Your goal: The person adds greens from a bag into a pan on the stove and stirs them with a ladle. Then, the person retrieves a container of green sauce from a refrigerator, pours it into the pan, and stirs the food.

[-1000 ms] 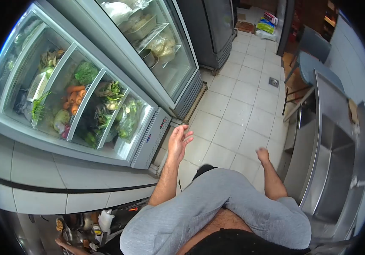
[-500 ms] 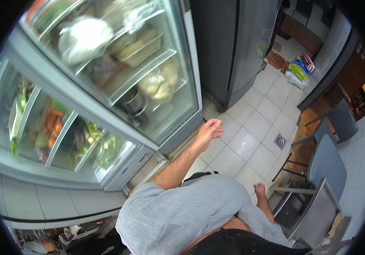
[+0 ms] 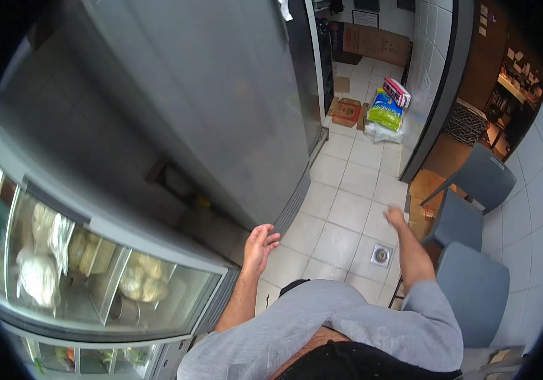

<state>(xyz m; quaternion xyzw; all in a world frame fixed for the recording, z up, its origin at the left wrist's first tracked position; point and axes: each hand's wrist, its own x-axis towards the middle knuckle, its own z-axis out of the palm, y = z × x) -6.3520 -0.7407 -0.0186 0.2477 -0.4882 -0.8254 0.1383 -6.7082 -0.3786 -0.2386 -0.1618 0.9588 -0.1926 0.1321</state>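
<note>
Left hand (image 3: 259,248): bare and empty, raised above the tiled floor (image 3: 335,244), fingers loosely bent with slight gaps between them
Right hand (image 3: 395,216): bare, held out over the tiles farther to the right, fingers curled and blurred; cannot tell whether they are pressed together or a little apart
Nearest the left hand: tall grey cabinet (image 3: 214,88), upright on the left, its lower edge just behind the fingertips in view; cannot tell how near they really are
Nearest the right hand: floor drain (image 3: 381,255), a round grate in a square plate among the tiles, lying between the two forearms
Glass-door fridge (image 3: 148,242): left of the left forearm, with a white plastic bag (image 3: 38,278) and bags of pale round items (image 3: 143,278) on its shelves
Second fridge (image 3: 173,354): beside it at the lower edge of view, green and orange produce showing through glass
Grey chairs (image 3: 472,288): lined along the white tiled wall (image 3: 528,221), near the right forearm
Far floor: pink-and-white pack (image 3: 397,92) resting on a green-and-blue bag (image 3: 385,113), flattened cardboard (image 3: 347,112) just beside
Sleeves: grey fabric (image 3: 271,316) over both upper arms
</note>
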